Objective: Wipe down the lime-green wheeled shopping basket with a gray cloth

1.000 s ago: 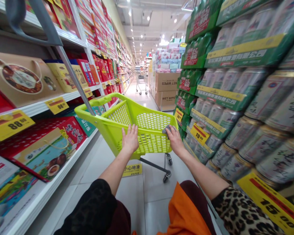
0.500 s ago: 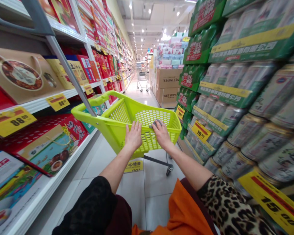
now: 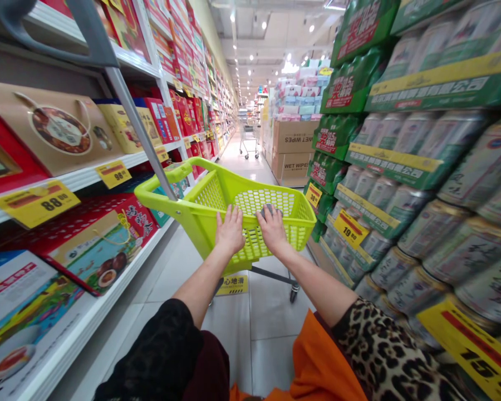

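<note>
Resting L hand [image 3: 229, 230], R hand [image 3: 272, 229] on lime-green cart [image 3: 179, 209] rim

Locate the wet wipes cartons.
In the head view, the wet wipes cartons stand stacked far ahead on the aisle's right, past the lime-green shopping cart and just beyond the green-wrapped can stacks.

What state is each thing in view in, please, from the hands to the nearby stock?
Left hand: open, fingers spread on the cart's near edge.
Right hand: on that edge, fingers together.
Lime-green plastic shopping cart: upright on its wheels.
Small grey item: partly hidden under the right hand's fingers.
Wet-wipes cartons: stacked, closed.
</note>
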The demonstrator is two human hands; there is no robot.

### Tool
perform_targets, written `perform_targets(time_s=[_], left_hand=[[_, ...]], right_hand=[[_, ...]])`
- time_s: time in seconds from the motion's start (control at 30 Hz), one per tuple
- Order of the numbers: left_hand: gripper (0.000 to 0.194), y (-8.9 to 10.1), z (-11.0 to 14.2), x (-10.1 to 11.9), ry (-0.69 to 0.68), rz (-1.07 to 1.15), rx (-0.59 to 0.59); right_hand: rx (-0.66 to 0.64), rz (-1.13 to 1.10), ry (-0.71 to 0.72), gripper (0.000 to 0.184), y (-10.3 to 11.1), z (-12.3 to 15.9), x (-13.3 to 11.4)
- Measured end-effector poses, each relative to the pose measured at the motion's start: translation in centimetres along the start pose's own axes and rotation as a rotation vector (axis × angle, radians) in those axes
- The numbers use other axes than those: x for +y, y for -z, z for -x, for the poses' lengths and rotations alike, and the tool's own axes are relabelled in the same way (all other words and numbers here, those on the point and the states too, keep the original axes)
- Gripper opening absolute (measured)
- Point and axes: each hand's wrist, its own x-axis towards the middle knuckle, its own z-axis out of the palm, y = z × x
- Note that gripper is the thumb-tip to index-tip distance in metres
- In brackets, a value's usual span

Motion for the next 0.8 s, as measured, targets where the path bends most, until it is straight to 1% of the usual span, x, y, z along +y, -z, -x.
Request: perform_targets(time_s=[0.03, 0.1, 0.2, 0.27, 0.33, 0.4, 0.47, 0.57, 0.63, 0.7, 0.73, 0.8], left_hand=[[0.072, 0.2, 0.1, -0.3, -0.009, 0.001, -0.006], [0.071, 0.4, 0.3, -1.0, 0.009, 0.003, -0.008], [0.072, 0.5, 0.7, -2.2, 0.069, -0.005, 0.020], [0.073, 0.3, 0.9, -2.6, 0.075, -0.011, 0.031], [0.072, 0.1, 0.9, -2.7, 0.074, -0.009, 0.030], [0.072, 0.0, 0.8, -2.6, 0.083, -0.005, 0.029], [0.072, 0.0, 0.8, -2.3, 0.084, -0.008, 0.033], [0.073, 0.1, 0.9, -2.2, 0.081, -0.013, 0.043], [0.072, 0.2, 1.1, -2.5, 0.057, -0.014, 0.045], [0.071, 0.4, 1.3, -3.3, 0.049, -0.024, 0.058], [0.071, 0.4, 1.4, -3.9, 0.071, -0.032, 0.074], [0.072, 0.4, 1.6, -5.1, 0.142, -0.048, 0.117]], right_hand=[[-0.011, 0.012, -0.011, 0.042, 0.1, -0.1, -0.3], [-0.032, 0.042, -0.039, 0.045, 0.5, 0.1, 0.0], [-0.045, 0.073, -0.075, 0.051, 0.9, 1.1, 1.8], [-0.035, 0.063, -0.089, 0.054, 0.9, 1.6, 3.0], [-0.023, 0.028, -0.103, 0.054, 0.6, 1.6, 3.5], [-0.024, -0.009, -0.115, 0.054, 0.1, 1.1, 3.0], [-0.034, -0.041, -0.098, 0.053, -0.5, 0.3, 1.4], [-0.038, -0.090, 0.009, 0.050, -1.2, -1.0, -1.8], [-0.027, -0.109, 0.067, 0.049, -1.5, -1.5, -3.4], [-0.019, -0.109, 0.100, 0.048, -1.5, -1.6, -3.8], [-0.018, -0.104, 0.107, 0.048, -1.4, -1.5, -3.4], [-0.019, -0.087, 0.100, 0.047, -1.2, -0.9, -1.7]])
